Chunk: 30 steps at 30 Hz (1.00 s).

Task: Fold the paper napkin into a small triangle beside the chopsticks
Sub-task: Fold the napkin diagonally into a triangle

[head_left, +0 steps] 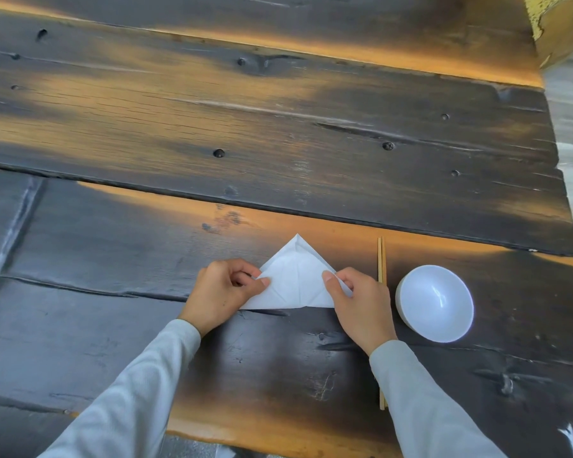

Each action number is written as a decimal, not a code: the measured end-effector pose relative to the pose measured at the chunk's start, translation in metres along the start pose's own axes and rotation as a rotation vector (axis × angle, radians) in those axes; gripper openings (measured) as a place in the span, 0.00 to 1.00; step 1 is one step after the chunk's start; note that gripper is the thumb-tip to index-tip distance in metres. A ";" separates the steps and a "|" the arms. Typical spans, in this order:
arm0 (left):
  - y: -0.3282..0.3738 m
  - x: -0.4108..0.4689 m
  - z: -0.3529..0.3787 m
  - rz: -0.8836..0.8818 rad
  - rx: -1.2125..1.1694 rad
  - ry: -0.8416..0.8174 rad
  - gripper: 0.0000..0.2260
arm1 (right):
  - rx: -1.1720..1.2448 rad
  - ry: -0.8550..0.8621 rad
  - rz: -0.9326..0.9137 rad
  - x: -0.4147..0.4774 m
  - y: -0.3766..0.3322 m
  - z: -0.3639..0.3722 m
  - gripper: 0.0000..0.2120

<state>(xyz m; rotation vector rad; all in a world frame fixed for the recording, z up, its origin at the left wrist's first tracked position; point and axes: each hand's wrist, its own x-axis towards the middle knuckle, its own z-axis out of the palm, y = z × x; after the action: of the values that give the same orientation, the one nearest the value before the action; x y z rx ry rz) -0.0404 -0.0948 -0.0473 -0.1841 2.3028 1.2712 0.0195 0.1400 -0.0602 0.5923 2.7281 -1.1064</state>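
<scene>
Item: napkin point(296, 282), a triangle on the desk point(113, 242), apex at 12 o'clock, long edge 9-to-3. Our left hand point(219, 292) pinches its 9 o'clock corner, our right hand point(361, 305) the 3 o'clock, nearer the chopsticks point(381, 259).

Table point(278, 127) rough dark wood w/ knots; napkin point(295, 282) matt creased paper; bowl point(437, 302) glossy (plastic?); chopsticks point(381, 259) pale wood.

White napkin point(295, 279), white bowl point(434, 303), dark scorched-orange table point(278, 127).

Left hand point(222, 289) and right hand point(358, 302) forward, thumb-and-finger pinch on napkin point(296, 279) edges.
</scene>
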 end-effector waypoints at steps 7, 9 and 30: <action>-0.002 0.003 -0.001 0.017 -0.003 -0.001 0.07 | -0.018 0.047 0.011 0.003 -0.001 0.003 0.12; -0.005 0.003 -0.001 0.013 0.018 0.013 0.07 | -0.032 0.045 0.019 0.003 -0.002 0.004 0.12; -0.013 0.003 -0.001 0.022 0.053 0.088 0.08 | -0.053 0.039 0.050 0.007 -0.004 0.000 0.11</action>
<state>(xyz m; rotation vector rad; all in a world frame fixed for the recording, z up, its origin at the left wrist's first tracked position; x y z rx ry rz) -0.0389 -0.1023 -0.0588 -0.2004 2.4163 1.2344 0.0111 0.1391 -0.0598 0.6774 2.7497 -1.0182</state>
